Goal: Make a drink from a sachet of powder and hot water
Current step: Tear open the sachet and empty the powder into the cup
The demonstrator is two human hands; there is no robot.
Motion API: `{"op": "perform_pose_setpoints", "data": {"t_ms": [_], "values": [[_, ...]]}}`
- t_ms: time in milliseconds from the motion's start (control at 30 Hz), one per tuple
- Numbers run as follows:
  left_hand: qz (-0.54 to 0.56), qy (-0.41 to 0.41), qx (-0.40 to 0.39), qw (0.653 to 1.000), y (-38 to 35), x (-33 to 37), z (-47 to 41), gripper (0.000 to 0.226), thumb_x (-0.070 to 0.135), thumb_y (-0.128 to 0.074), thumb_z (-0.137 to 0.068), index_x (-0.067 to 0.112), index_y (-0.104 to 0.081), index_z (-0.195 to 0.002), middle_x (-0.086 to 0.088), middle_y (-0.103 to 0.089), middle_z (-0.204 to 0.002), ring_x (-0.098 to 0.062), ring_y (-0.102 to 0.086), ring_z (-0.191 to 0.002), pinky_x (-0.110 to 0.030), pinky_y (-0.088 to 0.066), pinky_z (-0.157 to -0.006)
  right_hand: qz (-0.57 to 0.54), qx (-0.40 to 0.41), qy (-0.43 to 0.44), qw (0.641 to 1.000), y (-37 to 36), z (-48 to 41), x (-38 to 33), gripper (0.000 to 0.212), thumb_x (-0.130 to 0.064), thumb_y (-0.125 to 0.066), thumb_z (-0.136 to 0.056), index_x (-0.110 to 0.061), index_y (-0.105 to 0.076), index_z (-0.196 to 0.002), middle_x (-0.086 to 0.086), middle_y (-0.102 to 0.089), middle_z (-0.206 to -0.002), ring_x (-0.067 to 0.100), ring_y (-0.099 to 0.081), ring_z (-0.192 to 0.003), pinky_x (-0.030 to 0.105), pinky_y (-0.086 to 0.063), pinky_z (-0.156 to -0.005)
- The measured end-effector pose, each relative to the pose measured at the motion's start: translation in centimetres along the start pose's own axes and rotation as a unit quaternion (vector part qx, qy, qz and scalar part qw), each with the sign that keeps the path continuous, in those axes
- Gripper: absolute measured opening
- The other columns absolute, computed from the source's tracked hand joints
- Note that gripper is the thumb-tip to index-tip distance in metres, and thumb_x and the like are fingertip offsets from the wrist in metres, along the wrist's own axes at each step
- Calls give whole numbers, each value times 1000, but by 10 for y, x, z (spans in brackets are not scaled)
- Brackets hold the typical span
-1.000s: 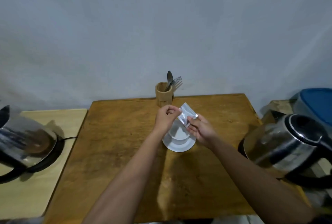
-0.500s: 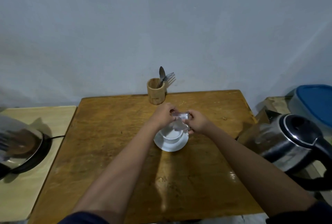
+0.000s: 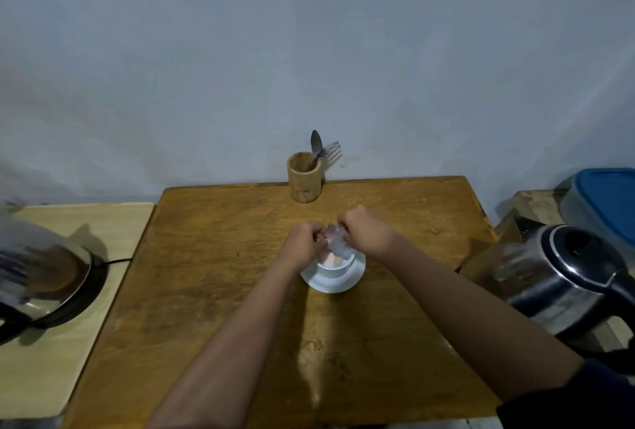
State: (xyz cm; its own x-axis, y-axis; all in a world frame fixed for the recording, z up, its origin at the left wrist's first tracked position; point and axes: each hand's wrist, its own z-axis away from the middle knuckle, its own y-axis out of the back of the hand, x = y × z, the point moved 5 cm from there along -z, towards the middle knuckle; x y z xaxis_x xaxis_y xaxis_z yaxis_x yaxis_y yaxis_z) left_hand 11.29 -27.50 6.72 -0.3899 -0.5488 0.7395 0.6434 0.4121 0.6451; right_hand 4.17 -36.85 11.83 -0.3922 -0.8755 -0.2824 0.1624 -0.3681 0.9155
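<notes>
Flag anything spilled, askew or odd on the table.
Nothing stands out. Both hands, left hand and right hand, hold the sachet above the cup, which sits upright on its saucer. No spill shows on the table.

My left hand (image 3: 304, 242) and right hand (image 3: 366, 233) are now lower and closer together than a second ago, directly over the cup (image 3: 335, 265). The sachet (image 3: 338, 243), previously held level above the cup, now tilts mouth-down into it. Pale orange powder (image 3: 330, 259) now lies inside the cup, which earlier appeared empty.
</notes>
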Motion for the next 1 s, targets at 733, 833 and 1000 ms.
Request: {"op": "perform_pose_setpoints", "data": {"t_ms": [733,833,1000], "values": [[1,-56,-19,998,17,12,7,17,19,-65,-84,10,-72,-97,-8,-72,-92,-17,-62,-84,-28,-48,-73,84,34,-2,996,9,4,-9,15,-5,-55,-86,-9,-69,-88,10,-69,-91,27,-65,-83,32,-48,-63],[0,-69,-19,997,20,14,8,18,17,-64,-85,8,-73,-98,-10,-74,-96,-16,-63,-84,-22,-47,-71,52,36,-4,998,9,3,-7,12,-11,-58,-87,-10,-70,-91,9,-69,-94,25,-64,-85,33,-52,-68],[-1,-69,-4,998,23,17,9,18,11,-65,-84,5,-73,-98,-12,-73,-103,-16,-65,-90,-23,-47,-78,7,22,-12,1000,11,6,-7,10,-15,-62,-86,-12,-68,-94,7,-66,-97,22,-62,-86,29,-44,-66]]}}
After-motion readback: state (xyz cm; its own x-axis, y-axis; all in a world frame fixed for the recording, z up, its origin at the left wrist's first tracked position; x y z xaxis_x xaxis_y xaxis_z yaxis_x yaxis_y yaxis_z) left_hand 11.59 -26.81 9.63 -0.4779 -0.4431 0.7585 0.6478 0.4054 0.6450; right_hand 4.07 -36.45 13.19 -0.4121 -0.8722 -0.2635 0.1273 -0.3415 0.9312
